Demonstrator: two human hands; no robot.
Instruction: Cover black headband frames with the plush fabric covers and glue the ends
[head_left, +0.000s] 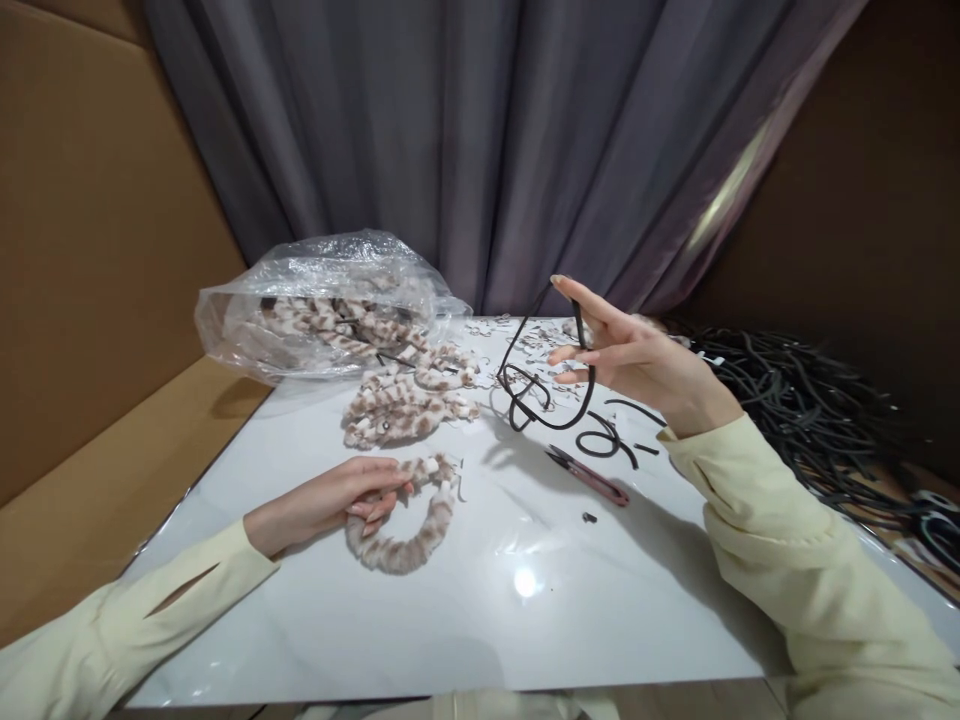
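While my right hand [637,360] pinches the black cord [551,395] up in the air, loop dangling toward the table [525,620], my left hand [337,500] rests fingers-closed on the fuzzy tube [409,535], curled in a U just left of it. Snips [589,478] lie between them; more tubes [405,405] and the bag [322,300] sit behind.

Pale yellow long sleeves, loose cuffs (left one slit), bare hands

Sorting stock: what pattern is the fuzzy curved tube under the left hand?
Cream with brown spots, on the fuzzy curved tube under the left hand; head view.
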